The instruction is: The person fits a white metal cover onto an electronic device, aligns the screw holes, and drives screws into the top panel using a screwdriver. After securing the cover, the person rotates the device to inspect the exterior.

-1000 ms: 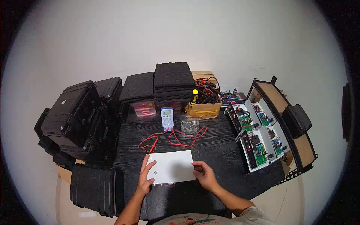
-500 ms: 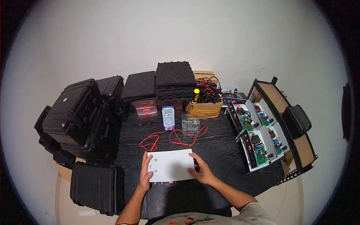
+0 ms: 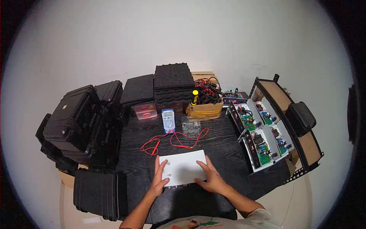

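Both my hands hold a white equipment case point(image 3: 185, 171) above the front of the black table. Its broad white face is upward, with two small round fittings near the left side and a dark strip along the near edge. My left hand point(image 3: 157, 181) grips the left side, thumb and a finger over the face. At the right side, my right hand point(image 3: 212, 179) is closed on the case, fingers and thumb lying on the face. Beyond it are a blue-and-white multimeter point(image 3: 168, 121), its red test leads point(image 3: 155, 147) and a clear plastic box point(image 3: 191, 126) of small parts.
Black hard cases point(image 3: 70, 116) are stacked at left. Dark foam sheets point(image 3: 173, 78) top boxes at the back, beside a cardboard box point(image 3: 206, 110) of cables and a yellow-and-black screwdriver point(image 3: 195, 97). Several open white casings with circuit boards point(image 3: 263, 149) adjoin a black metal rack point(image 3: 293, 126).
My hands and the white case have moved a little to the right. The fingers of my right hand now lie further over its face. The camera view has shifted slightly.
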Tool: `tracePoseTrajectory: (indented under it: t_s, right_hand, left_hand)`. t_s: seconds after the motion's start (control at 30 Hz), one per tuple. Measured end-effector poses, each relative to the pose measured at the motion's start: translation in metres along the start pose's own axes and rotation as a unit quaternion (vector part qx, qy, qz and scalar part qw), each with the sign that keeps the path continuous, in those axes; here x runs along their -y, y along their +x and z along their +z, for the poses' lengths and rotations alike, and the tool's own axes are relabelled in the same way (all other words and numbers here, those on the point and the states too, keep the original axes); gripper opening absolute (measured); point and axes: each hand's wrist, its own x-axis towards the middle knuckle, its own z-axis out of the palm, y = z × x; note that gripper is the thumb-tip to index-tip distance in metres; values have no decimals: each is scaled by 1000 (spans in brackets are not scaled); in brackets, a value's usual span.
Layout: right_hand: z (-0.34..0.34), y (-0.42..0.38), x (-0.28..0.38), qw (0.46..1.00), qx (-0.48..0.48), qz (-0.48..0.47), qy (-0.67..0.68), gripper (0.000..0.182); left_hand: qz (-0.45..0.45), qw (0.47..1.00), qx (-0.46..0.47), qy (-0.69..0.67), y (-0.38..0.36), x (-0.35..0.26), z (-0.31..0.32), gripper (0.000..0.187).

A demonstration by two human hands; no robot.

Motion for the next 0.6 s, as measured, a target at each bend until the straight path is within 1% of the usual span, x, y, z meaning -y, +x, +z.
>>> tracePoseTrajectory:
  t_s: [0.03, 0.13, 0.2, 0.23, 0.33, 0.37, 0.43, 0.47, 0.57, 0.6]
  right_hand:
    - [-4, -3, -3, 1000, -10, 1, -13, 77]
    - [-14, -13, -16, 992, -59, -48, -96, 70]
    - [-23, -19, -15, 984, -54, -27, -166, 65]
    - [-27, -22, -14, 978, -51, -17, -201, 63]
    - [-32, -24, -19, 974, -82, -21, -212, 57]
    - [-34, -24, -21, 972, -90, -15, -215, 56]
    - [-36, -23, -25, 970, -104, -6, -220, 54]
    - [-39, -22, -27, 968, -109, 2, -225, 55]
    - [-48, -19, -39, 963, -125, 20, -239, 58]
    - [-49, -18, -46, 962, -134, 20, -236, 58]
  left_hand:
    - [-2, 1000, 11, -4, 3, 1, 7, 87]
    - [4, 999, 42, 4, 13, 3, 31, 84]
    - [11, 998, 63, 14, 22, 4, 47, 86]
    - [-13, 996, 85, 16, 27, 6, 55, 90]
    - [13, 996, 93, 6, 43, 16, 85, 94]
    - [30, 991, 107, 78, 51, 15, 89, 101]
    - [59, 988, 104, 93, 62, 16, 103, 107]
    - [74, 987, 102, 101, 67, 18, 110, 110]
    - [65, 985, 125, 102, 76, 6, 122, 112]
    - [81, 984, 119, 106, 78, 2, 126, 111]
